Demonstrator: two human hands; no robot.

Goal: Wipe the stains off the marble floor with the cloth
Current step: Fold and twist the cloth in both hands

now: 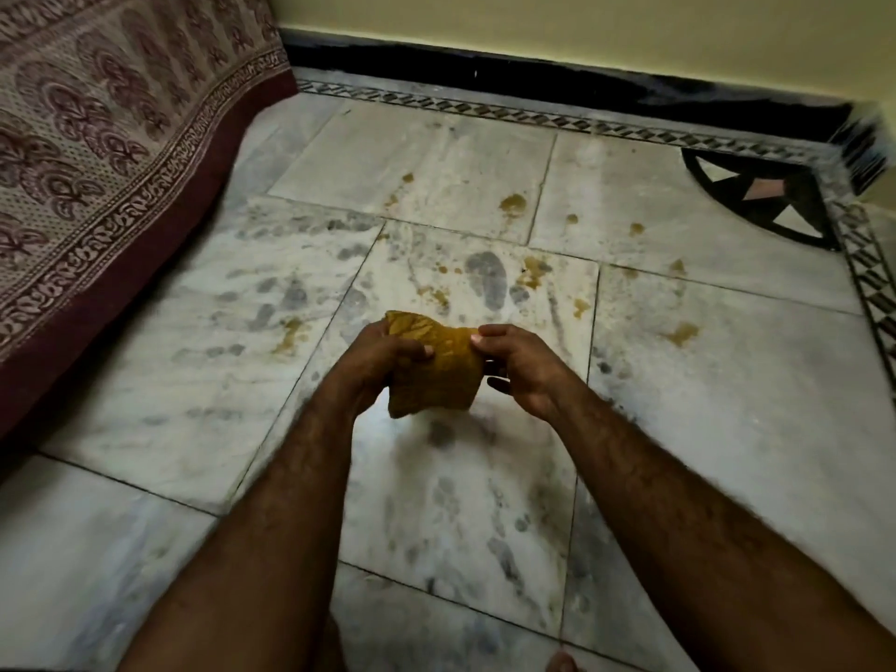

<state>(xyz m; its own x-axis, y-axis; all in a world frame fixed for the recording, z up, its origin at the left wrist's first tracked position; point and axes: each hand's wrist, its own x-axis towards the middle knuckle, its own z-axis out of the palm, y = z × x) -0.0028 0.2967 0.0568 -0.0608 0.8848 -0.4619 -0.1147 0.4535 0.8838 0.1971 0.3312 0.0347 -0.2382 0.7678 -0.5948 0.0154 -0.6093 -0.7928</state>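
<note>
A mustard-yellow cloth [439,368] hangs bunched in the air above the marble floor [703,419], held between both hands. My left hand [376,363] grips its left side with curled fingers. My right hand [521,363] pinches its upper right corner between thumb and forefinger. Several yellow-brown stains mark the tiles beyond the hands, among them a stain [513,202] near the far tile joint, a larger stain [533,273] in the middle, a stain [682,333] to the right and a stain [291,334] to the left.
A bed or sofa draped in a maroon patterned cover [97,152] fills the left side. A black skirting [533,82] runs along the yellow wall at the back. A dark inlay pattern [756,201] sits in the right corner. A toe [562,664] shows at the bottom edge.
</note>
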